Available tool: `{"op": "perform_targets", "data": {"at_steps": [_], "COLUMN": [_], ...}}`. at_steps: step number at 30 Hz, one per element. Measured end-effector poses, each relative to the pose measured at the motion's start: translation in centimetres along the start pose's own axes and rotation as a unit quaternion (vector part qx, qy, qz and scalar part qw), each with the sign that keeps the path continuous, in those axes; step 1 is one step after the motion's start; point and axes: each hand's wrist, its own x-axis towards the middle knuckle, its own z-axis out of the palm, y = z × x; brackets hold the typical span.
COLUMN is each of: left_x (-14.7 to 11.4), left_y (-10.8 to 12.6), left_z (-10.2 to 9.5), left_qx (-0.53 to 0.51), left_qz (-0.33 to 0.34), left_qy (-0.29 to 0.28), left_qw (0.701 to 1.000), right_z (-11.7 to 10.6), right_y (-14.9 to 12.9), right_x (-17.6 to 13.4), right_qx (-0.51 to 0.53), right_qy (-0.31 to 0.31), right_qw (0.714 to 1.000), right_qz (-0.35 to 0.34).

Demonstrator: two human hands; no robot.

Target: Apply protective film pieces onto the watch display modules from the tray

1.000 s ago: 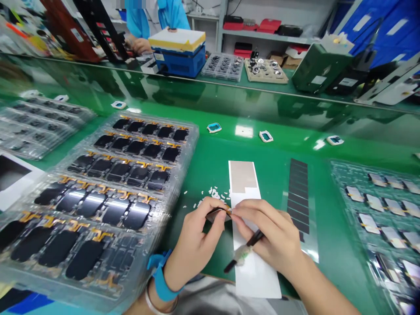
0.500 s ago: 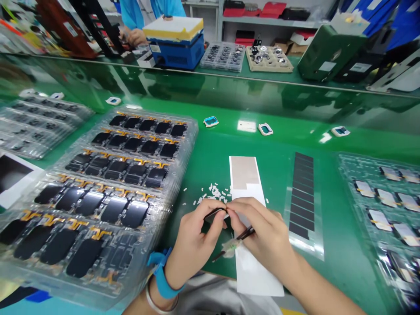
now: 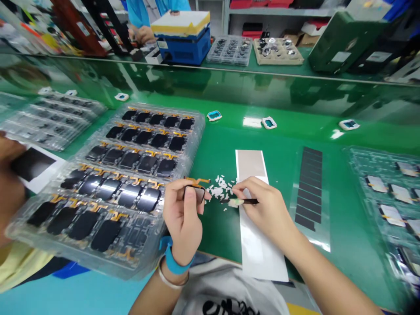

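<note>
My left hand [image 3: 180,223] is closed around a small screen module [image 3: 198,193] with a dark rim and an orange flex cable [image 3: 198,180] standing out at its top. My right hand [image 3: 267,210] holds a thin dark tool [image 3: 251,201] with pale tape wrapped round its middle; its tip points left. The thumb and index finger of that hand are pinched together, and I cannot make out anything between them. Small white pieces [image 3: 220,191] lie scattered on the green mat between both hands. Under my right hand lies a white strip sheet [image 3: 259,245] with a beige upper part.
A clear tray [image 3: 131,267] of screen modules fills the left. Right of me lie a film with black strips [image 3: 309,188] and another tray [image 3: 364,168]. Several white frames [image 3: 269,123] line the back. Another person's arm [image 3: 11,188] is at far left; someone in blue sits opposite.
My hands have come apart. The left has turned, showing the screen module and its cable. The right has shifted slightly up, its tool now nearly level. Another person's arm has appeared at left.
</note>
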Motion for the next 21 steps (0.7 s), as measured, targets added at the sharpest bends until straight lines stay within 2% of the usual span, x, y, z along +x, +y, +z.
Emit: {"op": "perform_targets", "data": {"at_steps": [5,7,9,11,12,14,17,18,21], "left_x": [0.0,-0.5,-1.3,-2.0,-2.2,-2.5,-2.4,-2.3,-2.1], "left_y": [0.4,1.3,2.5,3.6,4.0,4.5,4.7,4.7,4.5], "left_z": [-0.3,-0.7,-1.3,-2.0,-2.3,-2.7,-3.0,-2.9,-2.6], "left_qx": [-0.078,-0.08,-0.083,-0.086,-0.085,-0.085,-0.104,-0.111,-0.127], "left_qz": [0.134,0.156,0.141,0.116,0.114,0.13,0.136,0.13,0.133], "left_qy": [0.1,0.151,0.181,0.182,0.17,0.144,0.123,0.118,0.106], "left_qw": [0.983,0.973,0.97,0.973,0.975,0.977,0.978,0.978,0.977], "right_z": [-0.7,-0.7,-0.2,0.6,0.9,1.4,1.5,1.5,1.7], "right_y": [-1.1,-2.3,-3.3,-4.0,-4.2,-4.3,-4.6,-4.7,-4.8], "right_x": [-0.3,-0.8,-1.5,-2.2,-2.4,-2.6,-2.4,-2.4,-2.3], "right_qx": [-0.075,-0.126,-0.181,-0.233,-0.258,-0.309,-0.355,-0.344,-0.282], "right_qy": [-0.039,-0.106,-0.185,-0.222,-0.219,-0.176,-0.096,-0.097,-0.163], "right_qw": [0.996,0.984,0.957,0.93,0.92,0.911,0.91,0.914,0.921], "right_qz": [-0.026,-0.071,-0.13,-0.179,-0.196,-0.209,-0.192,-0.193,-0.216]}}
